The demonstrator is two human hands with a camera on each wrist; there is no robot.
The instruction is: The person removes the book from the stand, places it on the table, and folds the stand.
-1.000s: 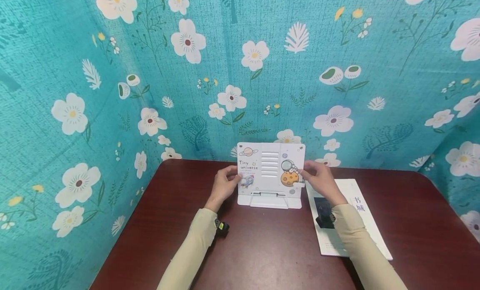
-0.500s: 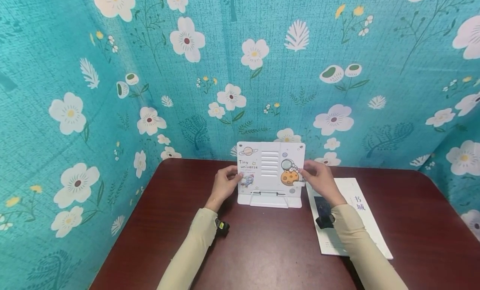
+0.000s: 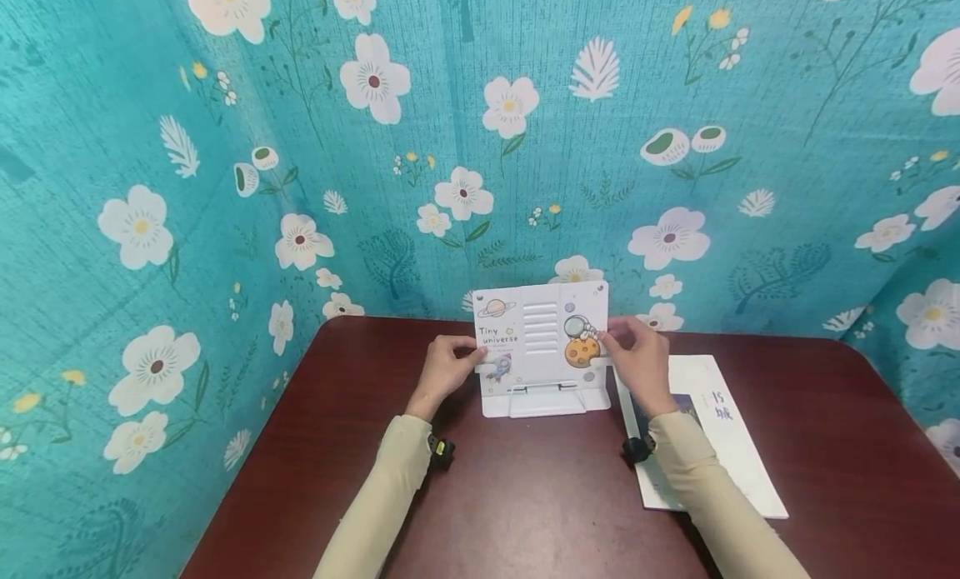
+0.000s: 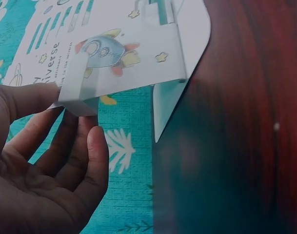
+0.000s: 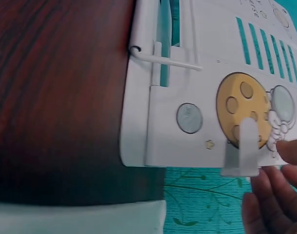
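Observation:
A white metal book stand [image 3: 542, 369], printed with "Tiny universe", a planet, a rocket and an astronaut, stands upright near the back of the table. My left hand [image 3: 446, 369] pinches its left edge beside the rocket, thumb in front and fingers behind. At the opposite edge, my right hand [image 3: 641, 364] pinches the panel by the astronaut. A white page clip [image 4: 80, 92] hooks round the left edge close to my thumb. Its twin, another clip [image 5: 247, 148], lies over the orange planet in the right wrist view. At the base, a wire bracket [image 3: 547, 402] sticks out forward.
A white book [image 3: 738, 446] with a dark picture and purple characters lies to the right, partly under my right forearm. A teal flowered cloth [image 3: 465, 146] hangs behind the dark red table [image 3: 540, 504].
The stand has turned and tilted slightly, its lower part shifting right, and the left clip now shows at its edge. My right wrist has moved a little left. Both hands keep their hold.

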